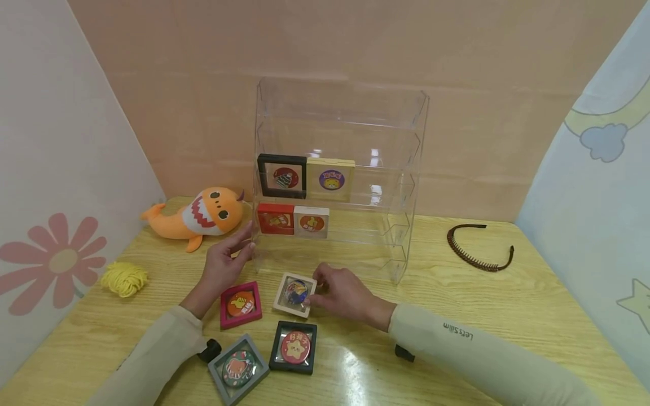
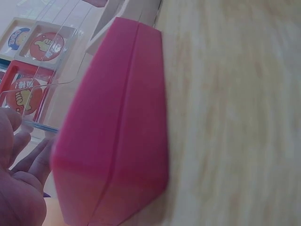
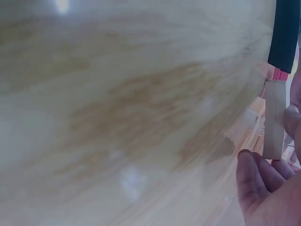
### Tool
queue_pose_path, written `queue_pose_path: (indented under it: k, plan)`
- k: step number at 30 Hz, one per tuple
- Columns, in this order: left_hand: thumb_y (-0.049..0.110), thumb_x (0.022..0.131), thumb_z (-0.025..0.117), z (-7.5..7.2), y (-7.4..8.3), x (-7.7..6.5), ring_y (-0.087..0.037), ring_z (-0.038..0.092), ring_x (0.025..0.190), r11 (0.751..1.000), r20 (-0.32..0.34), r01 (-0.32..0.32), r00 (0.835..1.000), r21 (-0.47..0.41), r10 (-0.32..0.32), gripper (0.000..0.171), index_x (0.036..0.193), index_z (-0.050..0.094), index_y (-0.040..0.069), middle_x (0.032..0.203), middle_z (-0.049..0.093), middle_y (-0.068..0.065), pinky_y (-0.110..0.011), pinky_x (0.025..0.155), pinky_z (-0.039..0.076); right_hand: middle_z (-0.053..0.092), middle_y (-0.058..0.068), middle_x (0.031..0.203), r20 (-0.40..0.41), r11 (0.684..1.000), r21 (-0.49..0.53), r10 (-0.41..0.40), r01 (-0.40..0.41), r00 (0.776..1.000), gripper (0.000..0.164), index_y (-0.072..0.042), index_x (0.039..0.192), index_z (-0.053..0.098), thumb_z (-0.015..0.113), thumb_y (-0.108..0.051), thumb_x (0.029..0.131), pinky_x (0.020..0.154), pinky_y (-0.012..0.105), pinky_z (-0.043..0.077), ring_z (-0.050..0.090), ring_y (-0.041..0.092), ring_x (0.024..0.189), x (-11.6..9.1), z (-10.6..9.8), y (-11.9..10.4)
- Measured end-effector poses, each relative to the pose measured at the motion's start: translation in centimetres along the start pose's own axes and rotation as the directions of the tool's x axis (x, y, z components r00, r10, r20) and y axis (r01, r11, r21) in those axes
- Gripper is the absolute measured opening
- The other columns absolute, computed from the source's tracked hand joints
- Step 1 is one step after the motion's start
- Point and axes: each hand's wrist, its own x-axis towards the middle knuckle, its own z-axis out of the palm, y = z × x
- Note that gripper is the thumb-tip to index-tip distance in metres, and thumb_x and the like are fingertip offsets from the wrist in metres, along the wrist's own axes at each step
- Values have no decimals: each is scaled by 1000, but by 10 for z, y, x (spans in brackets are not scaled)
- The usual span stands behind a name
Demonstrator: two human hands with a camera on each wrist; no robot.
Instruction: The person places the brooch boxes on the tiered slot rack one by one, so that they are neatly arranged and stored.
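My right hand (image 1: 345,293) pinches the edge of a cream-framed display case (image 1: 281,304) holding a round blue badge, low over the table before a clear acrylic rack (image 1: 376,237). In the right wrist view the cream case (image 3: 274,122) appears edge-on by the thumb and fingers. My left hand (image 1: 223,265) rests its fingers against the rack's left side. Near it lies a pink-framed case (image 1: 223,321) with an orange badge. Closer to me are a black-framed case (image 1: 279,363) and a tilted grey-framed case (image 1: 215,372).
On the rack stand a black case (image 1: 281,193) and a yellow one (image 1: 315,189), with a red case (image 1: 263,225) and a white one (image 1: 325,223) below. An orange plush shark (image 1: 172,225) and yellow yarn (image 1: 124,279) lie left; a brown headband (image 1: 467,256) lies right.
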Motion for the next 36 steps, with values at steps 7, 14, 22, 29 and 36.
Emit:
queue_pose_path:
  k: [7, 14, 22, 29, 36]
  plan:
    - [-15, 88, 57, -1, 0, 0, -44, 59, 100, 1000, 7, 5, 1000, 4, -5, 43, 129, 49, -11, 126, 52, -27, -17, 72, 52, 62, -8, 82, -111, 991, 106, -75, 87, 991, 21, -11, 95, 61, 73, -25, 85, 62, 21, 52, 59, 5, 73, -2, -1, 3]
    - [-13, 88, 56, 0, -1, 1, -43, 59, 101, 1000, 17, 16, 1000, 4, -16, 43, 131, 49, -10, 127, 52, -26, -17, 74, 52, 65, -5, 84, -189, 973, 180, -110, 144, 976, 12, -10, 93, 63, 71, -16, 87, 65, 22, 54, 63, 8, 76, -5, -8, 3]
    - [-15, 88, 56, 0, -3, 0, -44, 59, 100, 1000, 13, 8, 1000, -18, -8, 43, 130, 48, -11, 125, 53, -28, -18, 72, 52, 66, -4, 86, -250, 960, 208, -132, 187, 959, 6, -11, 91, 65, 69, -15, 89, 64, 22, 55, 65, 12, 79, -12, -15, 5]
    - [-16, 87, 56, 1, -2, 0, -45, 59, 99, 1000, 2, -14, 1000, -14, 14, 42, 129, 49, -12, 125, 52, -28, -17, 73, 52, 66, -3, 84, -309, 963, 145, -176, 229, 935, 5, -9, 89, 65, 68, -12, 89, 62, 23, 56, 65, 11, 75, -18, -31, 10]
    - [-16, 87, 56, 0, -2, 0, -44, 59, 99, 1000, -1, -13, 1000, 2, 13, 43, 129, 49, -12, 125, 52, -27, -19, 72, 53, 67, -2, 85, -376, 960, 112, -198, 256, 905, 6, -11, 90, 65, 69, -7, 87, 61, 24, 56, 66, 12, 71, -23, -53, 16]
